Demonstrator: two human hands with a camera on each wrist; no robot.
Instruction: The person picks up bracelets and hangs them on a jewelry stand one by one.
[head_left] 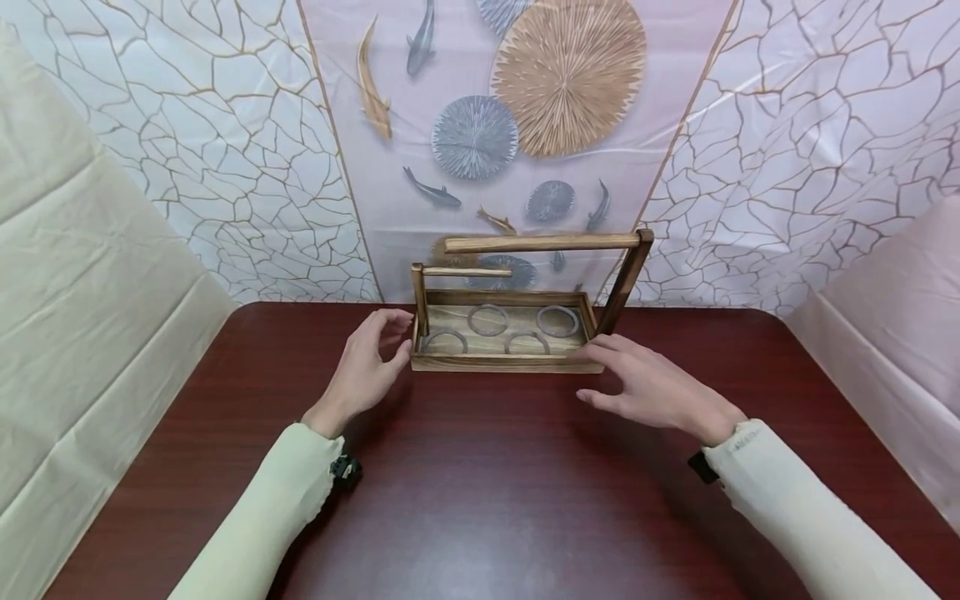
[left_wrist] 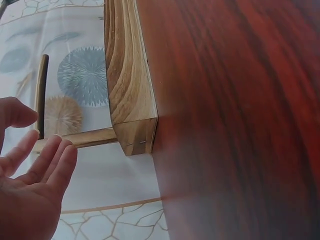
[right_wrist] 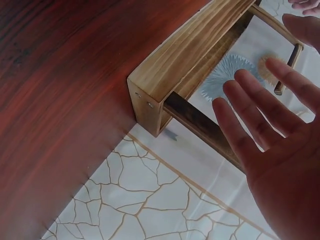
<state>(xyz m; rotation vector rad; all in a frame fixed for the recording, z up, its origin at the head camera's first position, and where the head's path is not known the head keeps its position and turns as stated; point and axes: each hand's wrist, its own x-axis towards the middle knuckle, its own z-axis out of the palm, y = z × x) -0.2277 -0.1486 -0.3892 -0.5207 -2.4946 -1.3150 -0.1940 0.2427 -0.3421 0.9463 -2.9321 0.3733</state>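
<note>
A small wooden stand (head_left: 507, 364) sits at the table's back edge. It has a shallow tray base and an upright at each end, each bearing a horizontal bar; the right one (head_left: 543, 242) is longer and higher than the left one (head_left: 467, 272). Several grey rings (head_left: 557, 322) show in the tray. Beside its left end is my left hand (head_left: 365, 367), fingers loosely bent and nothing held. My right hand (head_left: 651, 385) hovers by the front right corner with fingers spread, also holding nothing. Whether either hand's fingertips touch the wood, I cannot tell.
The dark red-brown table (head_left: 480, 500) has rounded back corners. A patterned hanging (head_left: 420, 183) with lily pads and fish rises right behind the stand. Pale cloth covers the left side (head_left: 90, 275) and right side (head_left: 900, 333).
</note>
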